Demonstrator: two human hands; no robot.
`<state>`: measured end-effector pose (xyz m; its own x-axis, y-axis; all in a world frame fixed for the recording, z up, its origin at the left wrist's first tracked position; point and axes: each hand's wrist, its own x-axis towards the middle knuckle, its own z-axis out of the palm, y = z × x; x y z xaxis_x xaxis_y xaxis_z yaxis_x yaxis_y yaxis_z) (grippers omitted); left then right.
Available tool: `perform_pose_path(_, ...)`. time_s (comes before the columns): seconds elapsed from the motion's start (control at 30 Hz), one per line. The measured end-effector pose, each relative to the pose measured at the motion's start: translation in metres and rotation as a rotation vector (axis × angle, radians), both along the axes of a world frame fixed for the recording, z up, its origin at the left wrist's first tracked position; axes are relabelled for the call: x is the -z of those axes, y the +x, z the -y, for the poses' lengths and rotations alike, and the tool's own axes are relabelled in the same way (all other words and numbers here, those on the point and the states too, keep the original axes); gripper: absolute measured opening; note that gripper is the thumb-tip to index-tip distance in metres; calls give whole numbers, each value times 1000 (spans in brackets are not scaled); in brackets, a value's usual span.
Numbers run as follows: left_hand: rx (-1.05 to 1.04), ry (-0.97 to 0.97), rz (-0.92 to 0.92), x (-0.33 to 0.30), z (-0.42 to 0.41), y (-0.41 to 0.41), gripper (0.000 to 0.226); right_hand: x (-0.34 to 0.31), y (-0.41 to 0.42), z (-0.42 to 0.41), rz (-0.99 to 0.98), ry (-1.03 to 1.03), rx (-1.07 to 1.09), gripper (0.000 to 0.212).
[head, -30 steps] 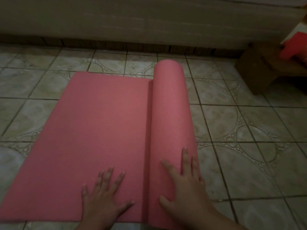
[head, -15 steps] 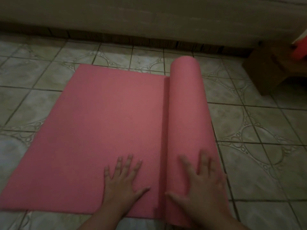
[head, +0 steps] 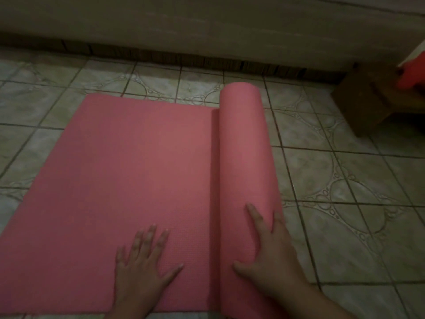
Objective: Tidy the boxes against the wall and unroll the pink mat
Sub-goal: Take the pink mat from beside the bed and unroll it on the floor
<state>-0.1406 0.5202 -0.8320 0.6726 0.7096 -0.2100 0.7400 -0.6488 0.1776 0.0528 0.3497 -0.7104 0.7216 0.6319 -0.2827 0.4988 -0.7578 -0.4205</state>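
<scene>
The textured pink foam mat lies partly flat on the patterned grey floor tiles. Its rolled-up remainder sits under the right hand, whose fingers drape loosely over the curve without clamping. The left hand presses the flat part with 5 spread fingers. Pushing only at this near end could skew the roll, steering its far end toward the brown cardboard box beyond the right fingertips.
</scene>
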Motion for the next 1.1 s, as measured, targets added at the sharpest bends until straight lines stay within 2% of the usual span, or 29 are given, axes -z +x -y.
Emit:
perform_pose_path(0.2, -14, -9, -49, 0, -13, -16, 87, 6, 7, 17, -110, 61, 53, 119)
perform_pose_path(0.47, -43, -70, -77, -5, -13, -13, 86, -9, 65, 75, -485, 180, 142, 132)
perform_pose_path(0.5, -68, -73, -54, -6, -11, -10, 89, -15, 72, 78, -517, 208, 164, 126)
perform_pose_path(0.53, -95, -68, -23, -7, -9, -5, 92, -22, 78, 78, -523, 244, 186, 108)
perform_pose_path(0.6, -149, -118, -24, -13, -4, 9, 94, -26, 89, 71, -373, 279, 240, 68)
perform_pose_path(0.63, -138, -126, -40, -16, -1, 18, 95, -25, 92, 66, -284, 282, 265, 63)
perform_pose_path(0.67, -100, -137, -56, -19, 3, 26, 99, -22, 92, 59, -218, 258, 274, 72)
perform_pose_path(0.73, -22, -161, -90, -20, 6, 37, 103, -14, 83, 47, -160, 87, 291, 115)
perform_pose_path(0.77, -6, -165, -106, -19, 5, 40, 101, -10, 79, 46, -89, -17, 290, 124)
perform_pose_path(0.83, -13, -176, -139, -19, 4, 42, 101, -3, 77, 49, -3, -77, 329, 130)
perform_pose_path(1.1, -49, -202, -163, -27, -3, 35, 103, -10, 76, 43, 59, 82, 213, 126)
